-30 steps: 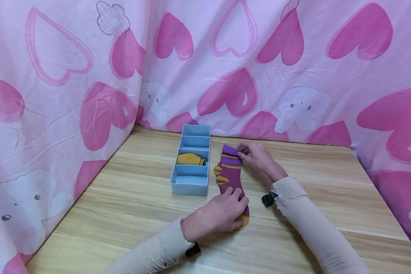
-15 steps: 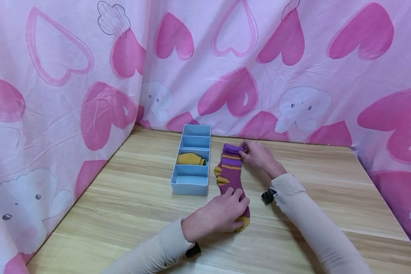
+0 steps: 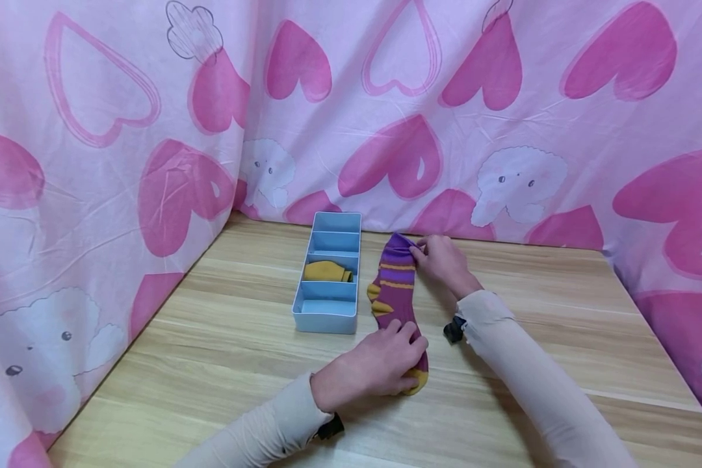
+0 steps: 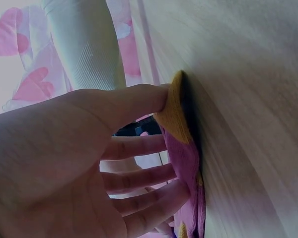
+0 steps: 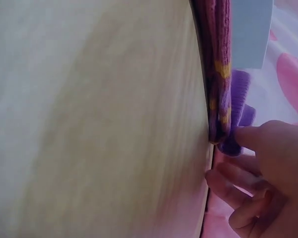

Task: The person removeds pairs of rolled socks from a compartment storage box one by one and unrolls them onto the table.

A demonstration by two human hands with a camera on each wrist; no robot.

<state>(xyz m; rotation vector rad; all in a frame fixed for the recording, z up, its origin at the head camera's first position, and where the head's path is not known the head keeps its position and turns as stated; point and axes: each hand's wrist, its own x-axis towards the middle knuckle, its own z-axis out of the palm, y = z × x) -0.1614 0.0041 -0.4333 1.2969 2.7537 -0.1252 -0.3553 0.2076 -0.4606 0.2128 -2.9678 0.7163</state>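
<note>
A pair of burgundy socks [image 3: 396, 302] lies stacked on the table, with mustard heels and toes and purple, mustard-striped cuffs. My left hand [image 3: 383, 361] rests on the foot end, its fingertips spread along the sock and its thumb at the mustard toe [image 4: 174, 111]. At the far end, my right hand [image 3: 444, 263] pinches the corner of the purple cuff [image 5: 238, 94] between thumb and fingers. That cuff is partly lifted and bent in the right wrist view. Left of the socks stands a light blue divided box [image 3: 325, 323], with a folded mustard sock [image 3: 324, 271] in one compartment.
The wood-grain table [image 3: 228, 364] ends at a pink heart-print curtain [image 3: 386, 84] along the back and left. A black wrist device [image 3: 454, 330] sits at the right sleeve. The box stands close beside the socks.
The purple cuff was lying flat, then bunched; now it rises to a point toward the back. My right hand has shifted slightly away with it, while my left hand has stayed in place.
</note>
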